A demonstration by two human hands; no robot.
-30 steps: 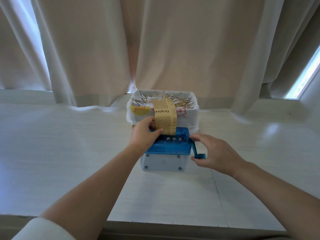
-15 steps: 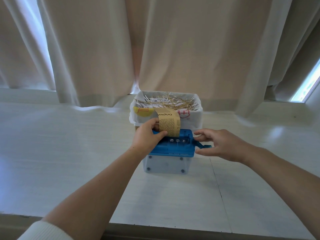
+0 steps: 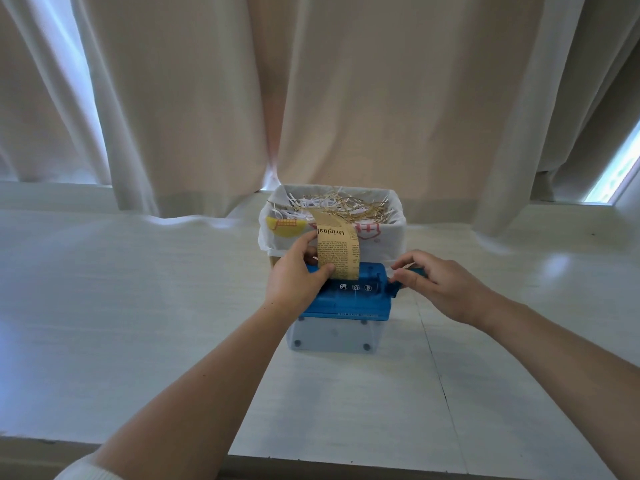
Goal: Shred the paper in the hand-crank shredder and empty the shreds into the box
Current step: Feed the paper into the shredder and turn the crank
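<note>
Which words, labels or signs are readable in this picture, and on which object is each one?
"Original": headline on the paper strip, printed sideways.
Small print under it: too small to read.
Three white icons on the blue shredder: too small to read.
Lettering along the shredder's front edge: blurred.
Red print on the white bag behind the shredder: unreadable.

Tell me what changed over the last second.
The right hand kept its grip on the crank and swung it from low at the near side of the shredder up and back toward the box. The left hand went on pinching the paper where it enters the shredder. Shredder and box stayed put. Whether the paper fed in further is unclear.
</note>
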